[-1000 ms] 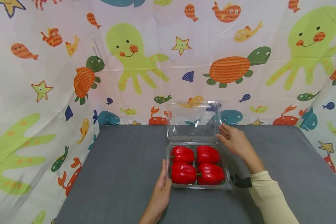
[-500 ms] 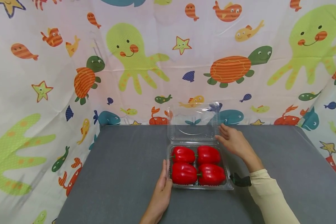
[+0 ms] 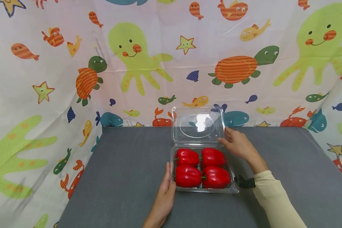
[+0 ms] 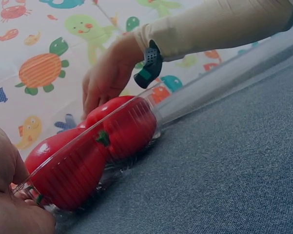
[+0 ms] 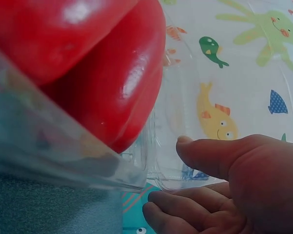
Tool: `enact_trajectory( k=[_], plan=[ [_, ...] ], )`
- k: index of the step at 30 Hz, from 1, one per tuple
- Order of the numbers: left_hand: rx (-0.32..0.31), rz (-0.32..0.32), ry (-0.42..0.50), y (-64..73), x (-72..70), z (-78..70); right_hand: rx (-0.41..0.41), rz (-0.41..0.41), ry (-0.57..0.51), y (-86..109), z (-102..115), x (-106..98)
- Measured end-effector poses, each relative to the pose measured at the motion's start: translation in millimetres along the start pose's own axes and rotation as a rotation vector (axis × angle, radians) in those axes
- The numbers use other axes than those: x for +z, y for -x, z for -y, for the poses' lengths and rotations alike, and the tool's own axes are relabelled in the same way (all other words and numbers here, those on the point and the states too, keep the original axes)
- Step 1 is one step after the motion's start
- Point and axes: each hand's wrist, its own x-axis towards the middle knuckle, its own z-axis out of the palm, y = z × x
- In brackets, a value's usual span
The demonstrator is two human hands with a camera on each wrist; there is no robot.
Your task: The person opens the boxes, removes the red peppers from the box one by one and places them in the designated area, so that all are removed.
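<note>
A clear plastic clamshell container (image 3: 205,190) rests on the grey table, its lid (image 3: 198,125) raised at the back. Several red bell peppers (image 3: 187,176) fill its base in two rows, with green stems showing. My left hand (image 3: 163,196) grips the base's left wall, thumb over the rim; the left wrist view shows the fingers (image 4: 24,207) around that corner. At the lid's right edge, my right hand (image 3: 239,145) pinches it. In the right wrist view the thumb (image 5: 209,153) lies on the lid's inner side, with the other fingers behind.
A grey cloth covers the table (image 3: 125,174). A white curtain (image 3: 159,41) printed with sea animals stands along the back and both sides. A dark strap device (image 3: 245,182) is worn on the right wrist, over a cream sleeve (image 3: 276,199).
The lid's tilt has shifted slightly, its top edge now lower in the head view and its glare changed. My right hand has moved slightly with it; my left hand stays on the base.
</note>
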Motion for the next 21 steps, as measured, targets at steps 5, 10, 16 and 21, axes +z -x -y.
enact_trajectory(
  k=[5,10,16,21],
  plan=[
    [0.041,0.011,0.010,0.7,0.9,2.1,0.013,0.006,0.018,0.9,-4,2],
    [0.065,0.006,0.014,0.3,0.6,2.0,0.011,0.021,0.014,2.0,-6,3],
    [0.034,-0.002,0.007,-0.2,0.5,0.9,0.033,0.069,0.010,6.7,-4,3],
    [0.018,-0.001,0.014,0.1,0.8,1.1,0.023,0.068,0.032,13.6,-2,1]
  ],
)
